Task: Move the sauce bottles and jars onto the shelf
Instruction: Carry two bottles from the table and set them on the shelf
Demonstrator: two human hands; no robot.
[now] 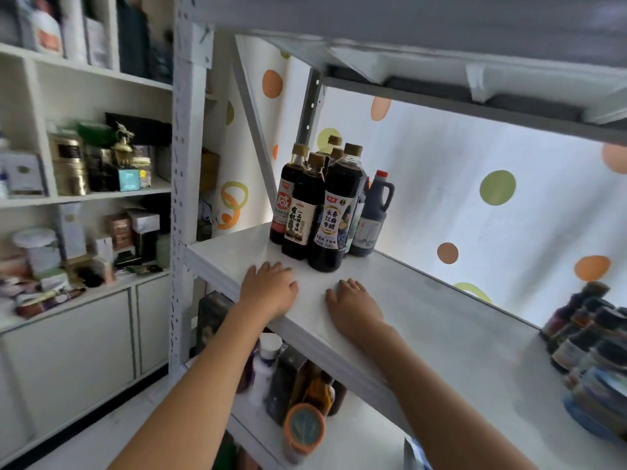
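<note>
Several dark sauce bottles [319,205] with gold caps stand upright in a tight group at the back left of the white shelf board [451,334]. Beside them stands a dark handled jug [373,215] with a red cap. My left hand [269,288] lies palm down on the front edge of the board, just in front of the bottles. My right hand [354,305] lies flat on the board a little to the right. Neither hand holds anything. More small dark bottles [590,337] crowd the right end of the shelf, blurred.
The shelf below holds bottles, a white bottle [268,357] and an orange-lidded jar [303,430]. A metal upright [186,198] stands at the left. A bookcase [84,198] full of boxes and tins fills the left side. A spotted curtain [475,198] hangs behind the rack.
</note>
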